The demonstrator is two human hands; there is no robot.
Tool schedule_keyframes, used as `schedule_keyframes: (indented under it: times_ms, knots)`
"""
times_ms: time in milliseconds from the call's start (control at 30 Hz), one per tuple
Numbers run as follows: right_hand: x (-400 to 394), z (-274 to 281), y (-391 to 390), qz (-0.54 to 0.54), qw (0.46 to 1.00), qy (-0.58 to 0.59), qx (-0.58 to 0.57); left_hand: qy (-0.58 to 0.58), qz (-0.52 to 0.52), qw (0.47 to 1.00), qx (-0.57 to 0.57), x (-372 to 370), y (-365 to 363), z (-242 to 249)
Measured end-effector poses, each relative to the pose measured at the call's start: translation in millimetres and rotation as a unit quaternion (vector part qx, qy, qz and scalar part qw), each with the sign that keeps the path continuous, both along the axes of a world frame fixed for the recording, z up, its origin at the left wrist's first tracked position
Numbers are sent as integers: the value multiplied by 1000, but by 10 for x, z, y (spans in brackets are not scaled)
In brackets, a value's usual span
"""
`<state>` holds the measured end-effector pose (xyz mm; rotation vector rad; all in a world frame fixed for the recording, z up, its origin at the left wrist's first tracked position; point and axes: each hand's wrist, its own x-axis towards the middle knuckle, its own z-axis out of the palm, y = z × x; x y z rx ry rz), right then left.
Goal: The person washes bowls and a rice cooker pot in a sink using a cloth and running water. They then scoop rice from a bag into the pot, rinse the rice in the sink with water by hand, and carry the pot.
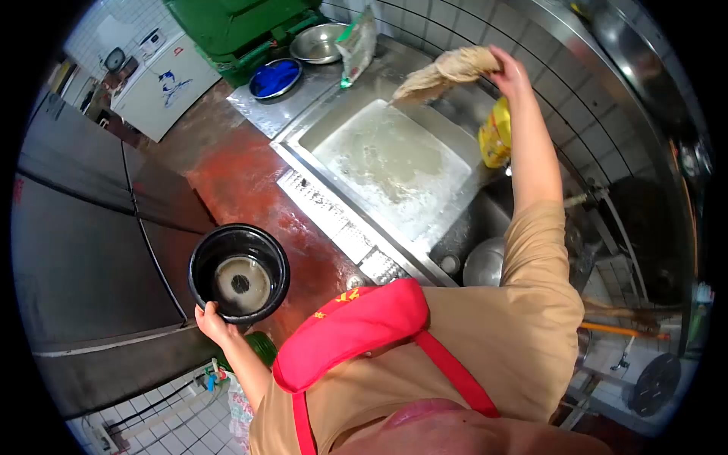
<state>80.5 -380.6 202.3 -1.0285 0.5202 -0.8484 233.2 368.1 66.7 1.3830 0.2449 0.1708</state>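
Observation:
My left hand is closed on the near rim of a round black bucket. A little murky liquid lies at its bottom, with a dark round patch in the middle. Raised over the far right corner of the sink, my right hand grips a bunched beige cloth. The wet-looking cloth hangs leftward over the basin's far edge. Below it, cloudy, foamy water fills much of the steel sink. A yellow packet stands by the sink's right side, near my right forearm.
Behind the sink stand a bowl with blue contents, a metal bowl, a plastic bag and a green bin. A round metal bowl sits right of the basin. Dark cabinets line the left; the red floor looks wet.

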Motion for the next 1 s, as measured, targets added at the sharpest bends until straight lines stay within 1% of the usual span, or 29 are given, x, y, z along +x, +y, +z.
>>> schedule_keyframes:
  times_ms: [33,67,100,133,200,233,300,333,367,433,467,500,533,567,600,633,667,700,733,767,800,833,867,933,967,1000]
  knots:
    - [79,-320,-277,-57,998,12,34,3,-2,1000,-7,89,42,5]
    - [69,-497,-170,-129,990,61,4,9,-3,1000,-11,178,85,15]
    - [85,-909,-427,-137,978,156,-4,17,-2,1000,-12,235,136,24]
    - [160,-1148,-317,-216,920,325,-24,17,-11,1000,-12,353,126,22]
    - [236,-1631,-99,-133,905,403,-6,28,-22,999,7,517,195,0]
    - [307,-1874,-29,-83,895,438,1,25,-19,999,-6,576,184,36]
    - [444,-2205,213,77,901,428,4,31,-15,999,-22,726,190,48]
    - [537,-2173,534,124,891,436,-4,35,4,999,-27,796,178,29]
    - [619,-1942,933,166,882,441,-13,25,15,999,-26,869,194,4]
    - [715,-1807,1256,261,908,316,84,18,24,999,-34,1015,148,-48]
    - [717,-1805,1396,244,936,218,133,21,30,999,-38,1080,162,-54]
    - [725,-1825,1509,222,951,117,182,23,33,998,-42,1172,165,-67]
    - [759,-1874,1578,196,953,14,229,25,36,998,-47,1266,169,-81]
    - [693,-2335,1305,296,917,9,265,26,43,998,-47,1363,185,-95]
    - [638,-2776,1026,392,870,3,300,27,50,997,-47,1478,213,-109]
    - [656,-2779,1059,415,870,244,107,29,56,997,-47,1593,214,-122]
    - [659,-2756,1115,398,787,461,-98,43,67,996,-49,1704,154,-58]
    - [689,-2736,1188,342,631,631,-294,43,72,996,-44,1860,169,-56]
    - [775,-2704,1244,251,417,741,-463,42,76,995,-39,2023,170,-87]
    - [932,-2591,1331,227,573,702,-358,40,81,995,-35,2200,155,-135]
    - [1159,-2365,1494,196,709,634,-238,41,85,995,-33,2400,147,-182]
    - [1387,-2227,1584,160,817,543,-108,39,83,995,-29,2581,123,-243]
    - [1643,-2206,1583,218,796,551,-122,40,80,996,-25,2796,99,-306]
    - [2280,-2182,1680,328,785,491,-187,37,70,997,-15,3267,-22,-245]
    - [2577,-2157,1764,382,771,461,-217,42,83,996,-8,3495,-95,-243]
    - [2945,-2085,1900,425,782,409,-202,44,73,996,0,3731,-113,-220]
